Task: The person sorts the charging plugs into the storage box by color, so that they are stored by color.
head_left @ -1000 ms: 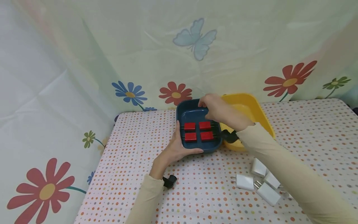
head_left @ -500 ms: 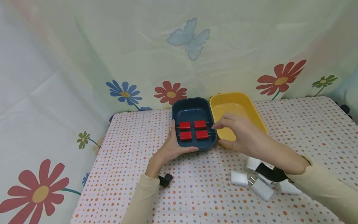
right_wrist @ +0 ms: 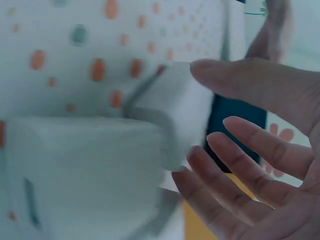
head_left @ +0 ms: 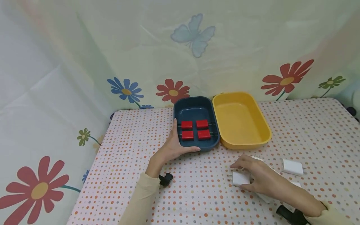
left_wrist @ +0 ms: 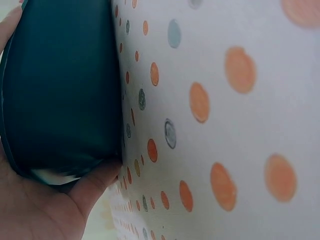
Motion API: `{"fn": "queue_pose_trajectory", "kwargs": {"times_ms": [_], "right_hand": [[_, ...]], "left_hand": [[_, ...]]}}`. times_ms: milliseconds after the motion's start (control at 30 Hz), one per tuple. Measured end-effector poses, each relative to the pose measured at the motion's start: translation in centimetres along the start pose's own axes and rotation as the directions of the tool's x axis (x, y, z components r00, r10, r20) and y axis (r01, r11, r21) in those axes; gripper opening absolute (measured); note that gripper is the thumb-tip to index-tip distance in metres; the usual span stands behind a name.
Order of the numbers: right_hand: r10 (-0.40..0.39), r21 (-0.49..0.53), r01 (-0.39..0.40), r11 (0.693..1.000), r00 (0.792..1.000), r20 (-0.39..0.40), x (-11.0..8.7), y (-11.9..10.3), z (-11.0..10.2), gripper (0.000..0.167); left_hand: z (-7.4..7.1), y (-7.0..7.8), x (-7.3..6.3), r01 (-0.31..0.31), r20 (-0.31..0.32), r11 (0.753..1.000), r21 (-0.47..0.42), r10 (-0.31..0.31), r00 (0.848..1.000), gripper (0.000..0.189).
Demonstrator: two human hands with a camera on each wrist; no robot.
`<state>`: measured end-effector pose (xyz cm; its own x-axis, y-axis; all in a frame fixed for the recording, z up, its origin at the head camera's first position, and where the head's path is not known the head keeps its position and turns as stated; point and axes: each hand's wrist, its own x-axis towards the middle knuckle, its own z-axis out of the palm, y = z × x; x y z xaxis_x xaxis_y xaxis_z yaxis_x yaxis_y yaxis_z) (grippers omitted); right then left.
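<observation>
My left hand (head_left: 170, 148) holds the near left corner of a dark blue tray (head_left: 194, 113), thumb straight along the front wall and fingers up the left side. The left wrist view has the thumb low against the tray's wall (left_wrist: 65, 90). Several red blocks with thin metal prongs (head_left: 187, 135) lie inside in two rows. My right hand (head_left: 262, 178) is over the white plug chargers, thumb and fingers apart around one charger (head_left: 240, 179) with its prongs pointing left. In the right wrist view, the thumb tip overlaps this blurred charger's edge (right_wrist: 180, 110) and the other fingers spread below.
A yellow tray (head_left: 242, 125) stands right beside the blue one, with nothing in it. Another white charger (head_left: 292, 167) lies to the right of my right hand; more are partly hidden under the hand and forearm. A flower-print curtain (head_left: 236, 56) hangs behind the dotted tablecloth (head_left: 202, 187).
My right hand has moved from over the blue tray, back across the yellow tray, to the white chargers at the near right. The left hand stays at the blue tray.
</observation>
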<state>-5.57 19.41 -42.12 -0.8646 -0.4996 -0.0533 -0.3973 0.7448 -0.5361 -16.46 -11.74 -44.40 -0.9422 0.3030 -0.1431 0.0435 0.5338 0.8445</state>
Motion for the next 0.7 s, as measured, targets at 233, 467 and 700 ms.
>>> {"fn": "queue_pose_trajectory", "kwargs": {"times_ms": [233,467,700], "right_hand": [[0.000,-0.017,-0.001,1.000,0.999,-0.032,-0.2,1.0,1.6,0.050],[0.032,0.014,-0.031,0.999,0.998,-0.053,-0.4,1.0,2.0,0.049],[0.083,0.036,-0.081,0.996,0.995,-0.060,-0.8,0.7,2.6,0.051]], "left_hand": [[-0.1,-0.1,0.0,0.007,-0.002,1.000,-0.009,-0.007,1.000,0.137],[-0.1,0.1,-0.1,0.024,-0.003,1.000,-0.013,-0.024,1.000,0.137],[-0.1,0.1,-0.1,0.009,-0.002,1.000,-0.023,-0.009,1.000,0.139]]}}
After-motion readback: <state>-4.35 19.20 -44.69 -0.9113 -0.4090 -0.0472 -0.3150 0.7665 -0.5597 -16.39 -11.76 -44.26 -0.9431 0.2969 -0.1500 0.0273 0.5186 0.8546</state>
